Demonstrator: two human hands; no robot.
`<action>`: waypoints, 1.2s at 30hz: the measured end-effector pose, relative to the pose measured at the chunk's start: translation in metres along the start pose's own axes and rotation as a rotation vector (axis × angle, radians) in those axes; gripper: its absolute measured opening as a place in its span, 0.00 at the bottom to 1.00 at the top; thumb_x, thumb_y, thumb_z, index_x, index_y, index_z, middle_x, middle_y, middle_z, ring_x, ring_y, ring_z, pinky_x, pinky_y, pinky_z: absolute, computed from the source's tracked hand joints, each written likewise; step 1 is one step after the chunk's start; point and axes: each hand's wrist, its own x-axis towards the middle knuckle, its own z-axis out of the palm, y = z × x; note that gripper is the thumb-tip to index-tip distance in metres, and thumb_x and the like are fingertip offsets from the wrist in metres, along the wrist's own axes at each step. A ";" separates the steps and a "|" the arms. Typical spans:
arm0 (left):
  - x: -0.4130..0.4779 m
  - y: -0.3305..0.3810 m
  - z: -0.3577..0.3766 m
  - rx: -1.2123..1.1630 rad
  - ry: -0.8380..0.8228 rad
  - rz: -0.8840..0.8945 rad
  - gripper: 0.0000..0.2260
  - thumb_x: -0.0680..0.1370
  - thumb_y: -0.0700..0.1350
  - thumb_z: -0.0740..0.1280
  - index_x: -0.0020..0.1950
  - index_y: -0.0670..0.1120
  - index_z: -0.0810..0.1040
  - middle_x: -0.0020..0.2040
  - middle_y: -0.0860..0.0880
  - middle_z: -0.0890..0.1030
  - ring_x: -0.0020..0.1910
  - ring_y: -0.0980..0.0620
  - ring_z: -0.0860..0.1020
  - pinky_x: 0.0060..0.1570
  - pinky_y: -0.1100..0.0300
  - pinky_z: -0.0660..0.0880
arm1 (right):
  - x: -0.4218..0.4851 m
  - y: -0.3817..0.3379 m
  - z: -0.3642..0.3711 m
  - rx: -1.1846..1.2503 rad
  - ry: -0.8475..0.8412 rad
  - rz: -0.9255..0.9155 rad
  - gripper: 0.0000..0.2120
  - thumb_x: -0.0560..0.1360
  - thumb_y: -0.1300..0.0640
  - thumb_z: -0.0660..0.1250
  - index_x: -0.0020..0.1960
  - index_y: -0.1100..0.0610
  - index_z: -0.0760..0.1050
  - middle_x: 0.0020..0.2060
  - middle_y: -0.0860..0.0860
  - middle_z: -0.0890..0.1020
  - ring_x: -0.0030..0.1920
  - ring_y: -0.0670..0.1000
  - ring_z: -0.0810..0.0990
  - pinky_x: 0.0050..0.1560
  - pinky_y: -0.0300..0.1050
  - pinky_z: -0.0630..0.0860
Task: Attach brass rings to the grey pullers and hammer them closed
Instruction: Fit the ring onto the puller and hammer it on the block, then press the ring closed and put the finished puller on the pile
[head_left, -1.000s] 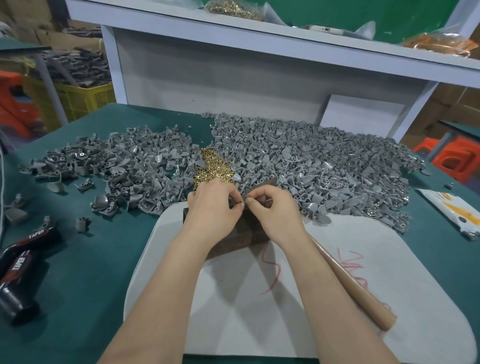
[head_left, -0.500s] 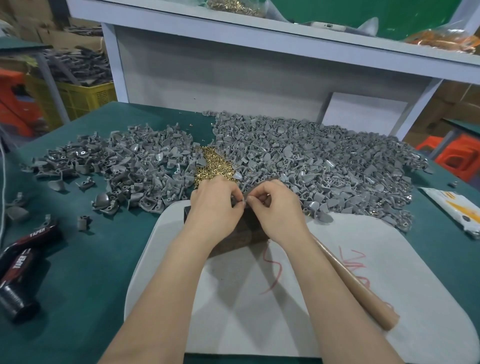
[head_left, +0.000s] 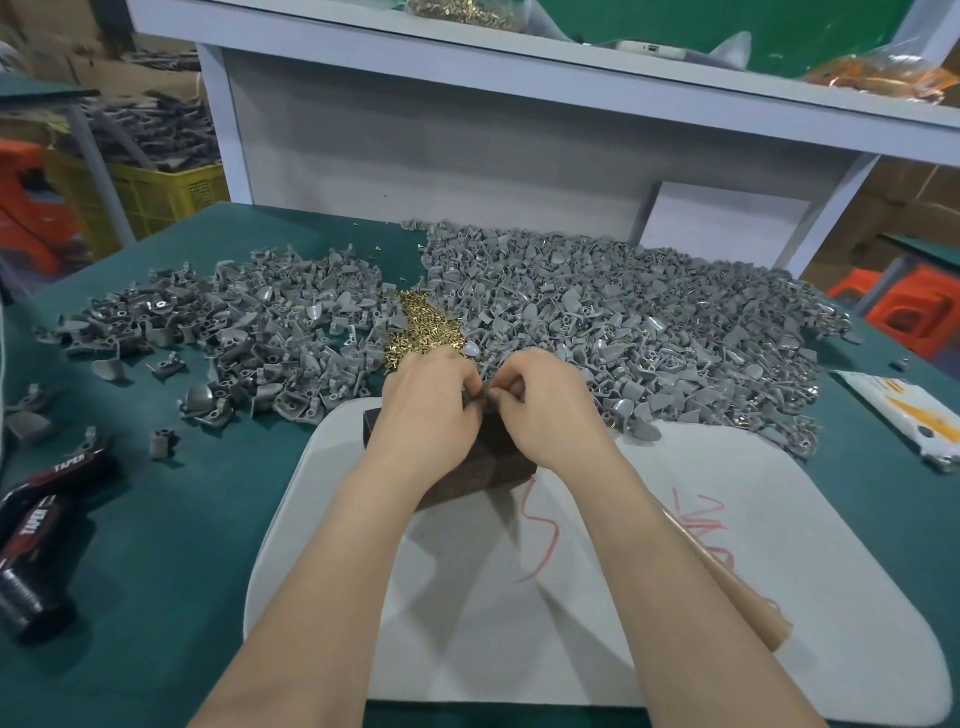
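Both hands met over a dark block (head_left: 498, 473), where we saw the left hand (head_left: 426, 402) and the right hand (head_left: 548, 410) with fingers curled and fingertips together, pinching one small grey puller (head_left: 485, 385) between them. Whether a ring sat in that pinch we could not tell, for the fingers hid it. The loose brass rings (head_left: 421, 325) lay in a small gold pile just beyond the left hand's knuckles. Grey pullers spread in two heaps: a wide heap (head_left: 623, 322) beyond and to the right of the right hand, and a thin heap (head_left: 249, 332) out to the left of the left hand. The block stood under the wrists at the far edge of a white pad (head_left: 675, 545), which ran back beneath both forearms and bore red scribbles. A wooden handle (head_left: 748, 608) lay on the pad just right of the right forearm, partly hidden by it. Well to the left of the left arm, two black cans (head_left: 36, 525) marked TAPER lay on the green table (head_left: 156, 545), with a few stray pullers near them. Far to the right of the right hand lay a white-and-yellow packet (head_left: 904, 410). A white shelf (head_left: 519, 78) stood beyond the heaps.
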 end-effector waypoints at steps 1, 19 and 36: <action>0.000 0.000 0.000 -0.002 0.000 0.001 0.06 0.77 0.43 0.66 0.41 0.50 0.72 0.52 0.49 0.76 0.56 0.45 0.70 0.57 0.50 0.68 | 0.001 -0.001 -0.001 -0.015 -0.011 -0.001 0.06 0.76 0.58 0.65 0.41 0.51 0.72 0.43 0.48 0.72 0.44 0.50 0.71 0.45 0.40 0.66; -0.001 -0.001 0.001 -0.001 0.027 -0.022 0.06 0.76 0.45 0.67 0.40 0.53 0.74 0.49 0.53 0.76 0.54 0.47 0.71 0.56 0.51 0.68 | -0.006 0.019 -0.016 0.429 0.051 0.144 0.08 0.77 0.60 0.65 0.49 0.56 0.82 0.40 0.48 0.83 0.43 0.49 0.80 0.50 0.48 0.77; 0.000 -0.004 0.004 0.006 0.045 -0.026 0.03 0.76 0.45 0.66 0.43 0.52 0.76 0.51 0.51 0.77 0.56 0.46 0.71 0.56 0.51 0.68 | -0.007 0.006 0.005 0.120 0.116 0.024 0.06 0.74 0.56 0.67 0.44 0.55 0.82 0.43 0.51 0.80 0.41 0.48 0.75 0.46 0.41 0.71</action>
